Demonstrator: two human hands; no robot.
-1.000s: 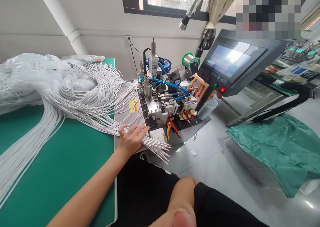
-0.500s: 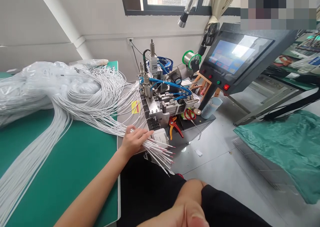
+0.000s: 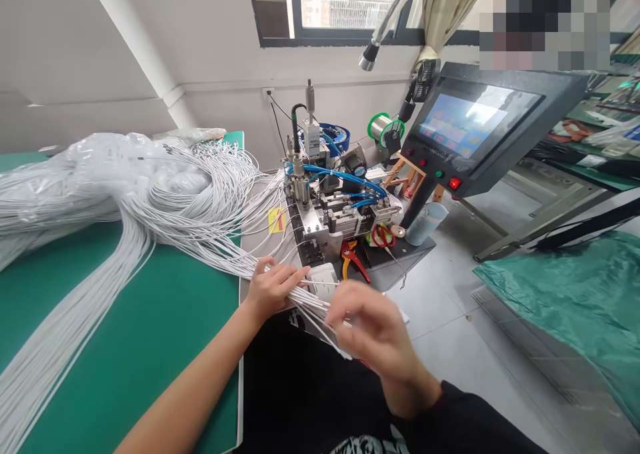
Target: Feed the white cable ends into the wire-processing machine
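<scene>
- Here, the left hand is clasping thin white cables
- Right hand is curling beside them, grip unclear
- Crumpled clear plastic wrapping is enclosing more

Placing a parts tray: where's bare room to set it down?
Free: green tabletop between the wire bundle and left forearm; also floor between the right hand and green sheet. Crowded: the machine's near end, with cutters, the left hand on white wires, right hand near their ends.
</scene>
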